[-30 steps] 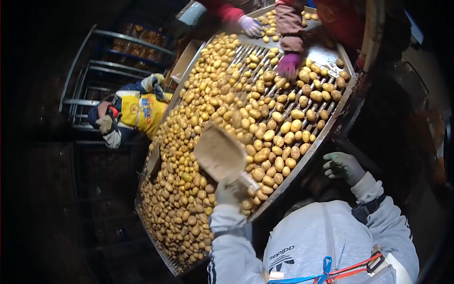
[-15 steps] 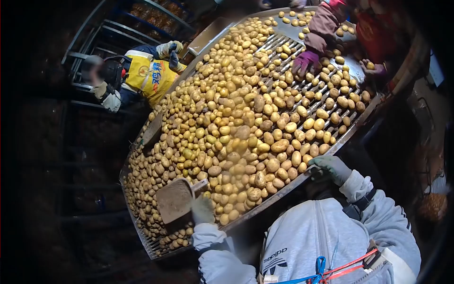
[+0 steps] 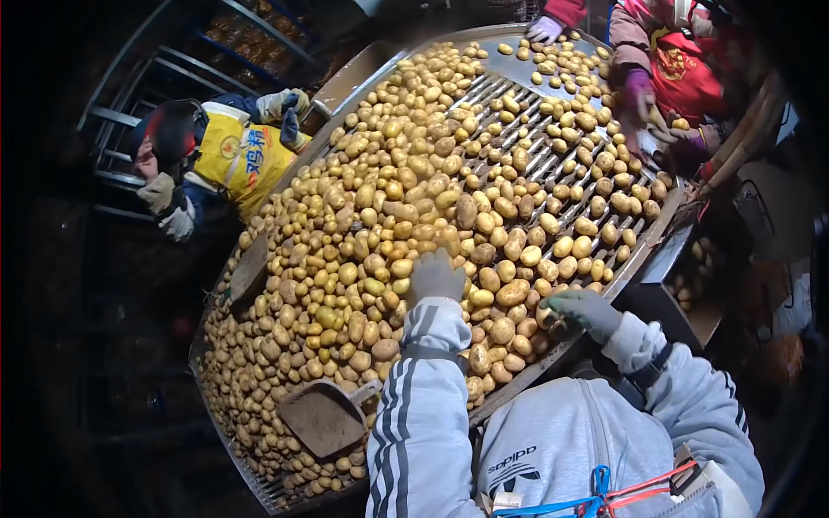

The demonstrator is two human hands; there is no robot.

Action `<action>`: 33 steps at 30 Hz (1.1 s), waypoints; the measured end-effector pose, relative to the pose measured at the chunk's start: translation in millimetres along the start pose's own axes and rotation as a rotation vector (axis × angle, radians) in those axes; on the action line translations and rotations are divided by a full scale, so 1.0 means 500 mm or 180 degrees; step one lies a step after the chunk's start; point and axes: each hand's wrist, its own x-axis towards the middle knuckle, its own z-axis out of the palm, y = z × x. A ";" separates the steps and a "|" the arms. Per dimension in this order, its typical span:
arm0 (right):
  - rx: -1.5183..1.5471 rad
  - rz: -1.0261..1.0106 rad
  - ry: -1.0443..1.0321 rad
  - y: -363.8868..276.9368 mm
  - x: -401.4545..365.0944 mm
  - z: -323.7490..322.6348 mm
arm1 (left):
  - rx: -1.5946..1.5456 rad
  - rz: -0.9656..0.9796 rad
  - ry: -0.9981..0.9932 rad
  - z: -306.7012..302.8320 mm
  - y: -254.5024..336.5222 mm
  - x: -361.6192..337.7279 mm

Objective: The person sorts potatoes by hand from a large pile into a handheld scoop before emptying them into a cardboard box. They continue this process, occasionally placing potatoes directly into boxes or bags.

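A dark room surrounds a wide, brightly lit tabletop, set aslant, with metal bars showing across its far right part. Potatoes cover most of it, heaped thickly on the left and more spread out over the bars. At upper left stands a metal rack. Along the bottom is the wearer's gray top, its left arm stretched nearly straight forward over the near edge and its right arm bent at the elbow, the forearm slanting inward to the rim. Across the heap is a person in a yellow apron; at upper right, a person in a red apron has both hands close together at the tabletop's end. A flat-bladed scoop lies on the potatoes beside the left sleeve, its handle toward that sleeve. The gloved left hand is palm down among the potatoes, back of the hand uppermost; its fingers point forward and are partly hidden, so I cannot tell whether they grip anything. The gloved right hand is turned sideways just above the near rim, fingers half curled and pointing left, with a single potato at the fingertips; whether it is gripped I cannot tell.
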 end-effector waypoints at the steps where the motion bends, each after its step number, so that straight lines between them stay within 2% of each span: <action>1: 0.0049 0.0136 0.0061 -0.025 0.016 0.013 | -0.0069 -0.0025 -0.0106 0.002 0.001 0.007; 2: 0.0285 0.0157 0.0028 -0.054 0.027 0.030 | -0.0142 -0.0066 -0.0203 0.002 0.000 0.009; 3: 0.0054 -0.0013 -0.0026 -0.076 0.056 0.037 | -0.0448 -0.0233 -0.0519 -0.004 0.007 0.005; 4: -0.0172 -0.0195 -0.0084 -0.096 0.094 0.044 | -0.0596 -0.0219 -0.0496 0.008 0.012 -0.012; 6: -0.0793 -0.0451 -0.0003 -0.129 0.188 0.065 | -0.0702 0.0686 -0.0071 0.035 0.016 -0.068; 8: -0.1059 -0.1083 0.0007 -0.137 0.306 0.094 | -0.1946 0.0491 -0.0273 0.040 0.016 -0.110; 10: -0.1303 -0.1181 0.0251 -0.172 0.382 0.142 | -0.3927 -0.0141 -0.0783 0.098 -0.008 -0.132; 12: -0.1731 -0.0749 0.0440 -0.211 0.429 0.191 | -0.5376 -0.0639 -0.0875 -0.023 -0.009 -0.179; 13: -0.1961 -0.1270 0.0610 -0.181 0.496 0.214 | -0.6123 -0.0757 -0.1032 -0.007 -0.033 -0.180; 14: -0.2535 -0.1121 0.0538 -0.147 0.552 0.231 | -0.6384 -0.0495 -0.1180 0.003 -0.064 -0.194; 16: -0.2950 -0.1195 0.0525 -0.160 0.499 0.287 | -0.7023 -0.0970 -0.1315 -0.041 -0.092 -0.204; 17: -0.2699 -0.0963 0.0284 -0.162 0.480 0.294 | -0.6647 -0.1183 -0.1041 -0.063 -0.085 -0.203; 20: -0.2212 -0.0991 -0.0224 -0.137 0.460 0.270 | -0.6714 -0.0888 -0.1300 -0.004 -0.140 -0.168; 21: -0.2061 -0.0878 -0.0574 -0.136 0.460 0.241 | -0.6333 -0.1057 -0.1450 -0.024 -0.146 -0.147; 22: -0.1192 -0.0678 -0.0733 -0.152 0.396 0.220 | -0.5826 -0.1173 -0.1097 -0.078 -0.115 -0.135; 23: -0.0414 -0.0301 -0.0799 -0.159 0.350 0.190 | -0.5467 -0.0918 -0.0807 -0.105 -0.093 -0.115; 24: 0.0371 0.0078 -0.0851 -0.157 0.316 0.156 | -0.5462 -0.1122 -0.0701 -0.110 -0.076 -0.079; 25: 0.0744 0.0097 -0.0902 -0.149 0.291 0.119 | -0.5455 -0.1324 -0.0592 -0.116 -0.058 -0.044; 26: 0.1122 0.0104 -0.0946 -0.137 0.272 0.084 | -0.5043 -0.0735 -0.0498 -0.104 -0.054 0.000; 27: 0.0602 -0.0544 -0.0727 -0.114 0.258 0.049 | -0.4519 -0.0108 -0.0116 -0.050 -0.051 0.063; 28: 0.1111 -0.0127 -0.0455 -0.131 0.220 0.044 | -0.3967 0.0420 0.0346 0.003 -0.048 0.126; 29: 0.1654 0.0242 -0.0117 -0.150 0.182 0.040 | -0.4008 0.0045 0.0043 -0.013 -0.012 0.165; 31: 0.1541 -0.0072 0.0020 -0.134 0.160 0.007 | -0.3272 -0.0218 -0.0191 -0.023 0.047 0.210; 32: 0.1403 -0.0184 0.0159 -0.126 0.139 -0.010 | -0.2523 -0.0105 -0.0105 -0.017 0.072 0.222; 33: 0.1484 -0.0175 0.0021 -0.124 0.115 -0.017 | -0.1778 0.0014 -0.0003 -0.014 0.098 0.231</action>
